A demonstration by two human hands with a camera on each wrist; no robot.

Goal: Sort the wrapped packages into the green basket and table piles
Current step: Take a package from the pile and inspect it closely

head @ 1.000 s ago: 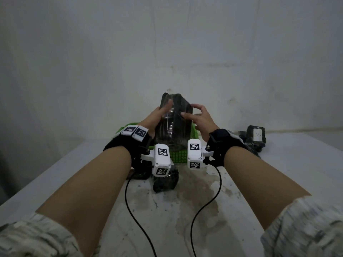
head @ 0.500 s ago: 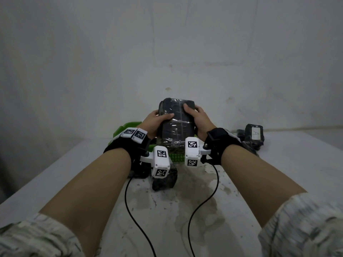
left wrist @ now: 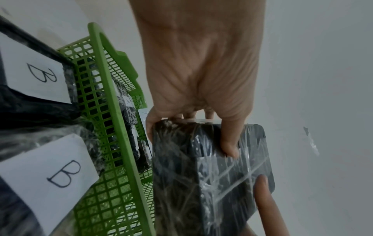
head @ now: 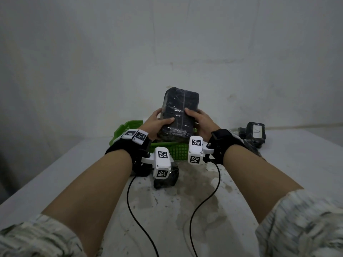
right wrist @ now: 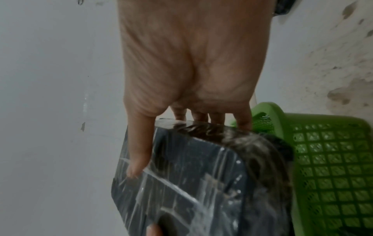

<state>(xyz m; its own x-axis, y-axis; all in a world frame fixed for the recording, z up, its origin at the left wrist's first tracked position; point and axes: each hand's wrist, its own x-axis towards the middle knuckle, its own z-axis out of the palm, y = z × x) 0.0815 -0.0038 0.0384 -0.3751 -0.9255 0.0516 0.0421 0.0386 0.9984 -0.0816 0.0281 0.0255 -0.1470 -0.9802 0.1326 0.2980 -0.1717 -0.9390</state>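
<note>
I hold a dark block wrapped in clear film, the wrapped package (head: 179, 112), up over the green basket (head: 176, 150). My left hand (head: 157, 123) grips its left edge, thumb across the face. My right hand (head: 198, 120) grips its right edge the same way. In the left wrist view the package (left wrist: 212, 175) hangs beside the basket's rim (left wrist: 113, 102), with smaller wrapped packages (left wrist: 131, 111) inside the basket. The right wrist view shows the package (right wrist: 191, 183) and the basket wall (right wrist: 331, 167) to its right. No label shows on the held package's facing side.
Two packages with white labels marked B (left wrist: 40, 75) lie left of the basket. A wrapped package (head: 166, 179) sits on the table before the basket. A pile at the right holds a labelled package (head: 257, 131). Two black cables (head: 202, 201) trail over the stained tabletop. A wall stands behind.
The package has turned from edge-on to face-on between my hands. Both thumbs have come round onto its face, and my hands have shifted lower on its sides.
</note>
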